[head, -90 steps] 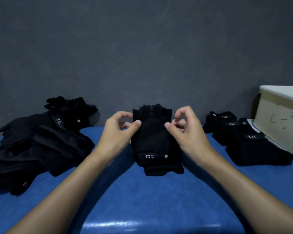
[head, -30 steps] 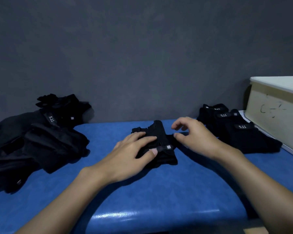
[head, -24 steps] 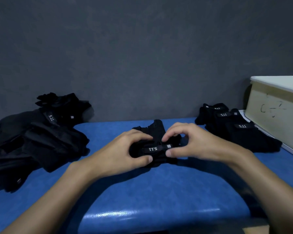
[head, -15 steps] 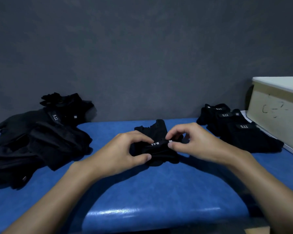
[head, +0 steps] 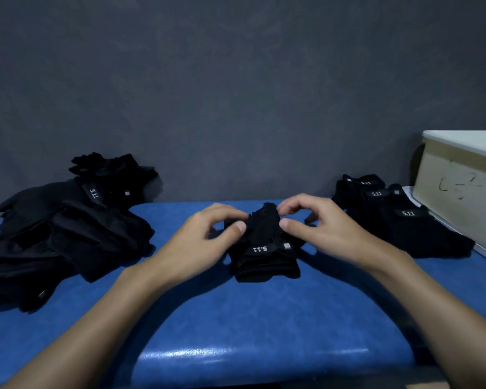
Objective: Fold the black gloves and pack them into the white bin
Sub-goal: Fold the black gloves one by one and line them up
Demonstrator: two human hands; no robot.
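Black glove bundle (head: 264, 256) lies on the blue desk (head: 250, 318), between both hands. Left hand (head: 205, 240) pinches its far left edge, thumb and curled fingers closed on the cloth; right hand (head: 320, 231) pinches the far right edge likewise. Fingertips partly hidden behind the fabric. The strap label reads 5.11, upside down. Left of the left hand: loose glove pile (head: 68, 228), too dark to count. Right of the right hand: row of folded gloves (head: 399, 220), then the white bin (head: 460, 186), cut off by the frame, inside hidden.
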